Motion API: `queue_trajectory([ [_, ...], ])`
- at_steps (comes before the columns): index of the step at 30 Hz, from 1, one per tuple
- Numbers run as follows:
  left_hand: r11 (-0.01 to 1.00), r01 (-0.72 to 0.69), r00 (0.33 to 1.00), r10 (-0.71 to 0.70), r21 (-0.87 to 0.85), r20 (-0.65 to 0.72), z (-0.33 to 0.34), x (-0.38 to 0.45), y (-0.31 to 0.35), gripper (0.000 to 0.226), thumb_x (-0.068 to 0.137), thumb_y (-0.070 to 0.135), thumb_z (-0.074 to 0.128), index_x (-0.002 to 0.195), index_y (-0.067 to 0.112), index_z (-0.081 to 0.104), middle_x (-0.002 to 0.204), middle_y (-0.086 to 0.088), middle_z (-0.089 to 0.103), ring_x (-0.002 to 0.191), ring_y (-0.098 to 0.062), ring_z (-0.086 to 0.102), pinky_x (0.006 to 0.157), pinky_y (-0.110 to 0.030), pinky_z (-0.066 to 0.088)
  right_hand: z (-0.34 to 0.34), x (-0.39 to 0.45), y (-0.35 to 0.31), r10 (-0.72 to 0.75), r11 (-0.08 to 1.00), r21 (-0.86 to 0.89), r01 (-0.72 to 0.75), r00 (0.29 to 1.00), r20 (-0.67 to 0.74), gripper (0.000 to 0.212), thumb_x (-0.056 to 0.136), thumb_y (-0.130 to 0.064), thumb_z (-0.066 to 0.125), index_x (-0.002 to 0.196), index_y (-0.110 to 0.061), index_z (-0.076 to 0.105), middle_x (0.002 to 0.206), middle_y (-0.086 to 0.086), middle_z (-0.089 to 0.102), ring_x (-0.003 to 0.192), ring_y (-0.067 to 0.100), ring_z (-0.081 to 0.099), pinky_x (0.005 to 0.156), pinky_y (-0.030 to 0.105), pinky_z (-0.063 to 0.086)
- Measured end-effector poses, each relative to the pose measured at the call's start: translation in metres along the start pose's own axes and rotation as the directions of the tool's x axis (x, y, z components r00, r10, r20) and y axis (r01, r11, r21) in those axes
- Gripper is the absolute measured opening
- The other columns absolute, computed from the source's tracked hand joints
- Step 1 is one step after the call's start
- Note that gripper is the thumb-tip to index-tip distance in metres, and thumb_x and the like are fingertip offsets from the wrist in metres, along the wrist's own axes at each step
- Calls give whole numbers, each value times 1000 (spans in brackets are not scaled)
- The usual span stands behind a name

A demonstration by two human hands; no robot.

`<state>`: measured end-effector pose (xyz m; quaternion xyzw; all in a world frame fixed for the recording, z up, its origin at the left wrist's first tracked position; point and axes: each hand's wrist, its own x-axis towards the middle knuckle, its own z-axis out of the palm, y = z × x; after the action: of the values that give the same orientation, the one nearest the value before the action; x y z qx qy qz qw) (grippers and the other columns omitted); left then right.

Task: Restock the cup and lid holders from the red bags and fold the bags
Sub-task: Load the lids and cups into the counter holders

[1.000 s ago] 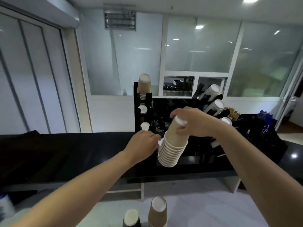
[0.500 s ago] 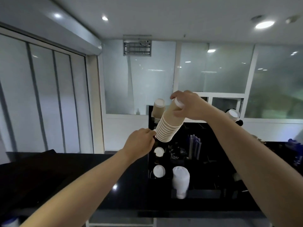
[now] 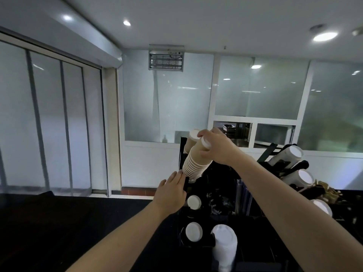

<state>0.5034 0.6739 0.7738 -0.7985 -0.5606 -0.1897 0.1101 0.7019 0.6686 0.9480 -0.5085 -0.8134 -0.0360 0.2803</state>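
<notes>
My right hand (image 3: pixel 217 149) grips the upper end of a stack of brown paper cups (image 3: pixel 193 164), held tilted with its rims down to the left, over the top left of the black cup and lid holder (image 3: pixel 222 197). My left hand (image 3: pixel 172 190), fingers straight, touches the holder's left edge just below the stack. Another brown cup stack (image 3: pixel 191 139) stands in the holder behind the held one. Two cup bottoms (image 3: pixel 194 231) show in the holder's front slots. A white lid stack (image 3: pixel 225 247) sits beside them. No red bag is in view.
A black counter (image 3: pixel 78 222) runs across the lower view. White cup stacks (image 3: pixel 288 157) lean in a second black rack on the right. Glass partitions and a wall stand behind the counter.
The view has tilted upward. My right hand carried the cup stack up and toward the holder's top left slot. My left hand opened from a curled pose against the holder's edge.
</notes>
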Motion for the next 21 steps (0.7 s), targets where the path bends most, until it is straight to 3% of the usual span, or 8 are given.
queue_trajectory([
  [3, 1000, 7, 1000, -6, -21, 26, 16, 0, -5, 67, 101, 29, 33, 162, 17, 9, 170, 3, 3, 156, -17, 3, 123, -48, 22, 14, 8, 3, 4, 1000, 21, -4, 1000, -19, 58, 84, -31, 71, 136, -34, 47, 121, 1, 40, 102, 28, 54, 89, 40, 50],
  [7, 999, -12, 1000, 11, -33, -27, 26, -1, -9, 68, 98, 24, 37, 162, 17, 14, 170, 3, 7, 156, -17, 6, 123, -45, 23, 19, 25, 0, -43, 999, 8, 43, 999, -20, 57, 83, -30, 69, 135, -37, 48, 115, -4, 36, 96, 23, 51, 79, 34, 45],
  [15, 998, -23, 998, 20, -64, -53, 31, -1, -11, 68, 98, 24, 36, 162, 17, 12, 170, 3, 9, 156, -16, 8, 123, -42, 24, 46, 28, -1, -69, 997, -13, 70, 995, 69, 57, 82, -24, 70, 135, -32, 50, 125, 4, 42, 100, 28, 54, 81, 35, 45],
  [18, 998, -13, 999, 10, -61, -39, 30, 0, -10, 69, 99, 24, 35, 162, 18, 8, 170, 4, 3, 156, -15, 3, 125, -40, 19, 72, 25, 8, -81, 995, -39, 87, 989, 125, 53, 84, -21, 70, 134, -26, 52, 134, 8, 43, 111, 33, 55, 88, 37, 46],
  [21, 998, -26, 998, 23, -61, -51, 27, -1, -10, 71, 96, 22, 39, 162, 17, 13, 170, 3, 8, 156, -18, 9, 123, -40, 23, 97, 18, 21, -36, 999, -34, 42, 985, 168, 62, 85, -22, 73, 142, -27, 47, 139, 9, 40, 120, 36, 52, 100, 44, 46],
])
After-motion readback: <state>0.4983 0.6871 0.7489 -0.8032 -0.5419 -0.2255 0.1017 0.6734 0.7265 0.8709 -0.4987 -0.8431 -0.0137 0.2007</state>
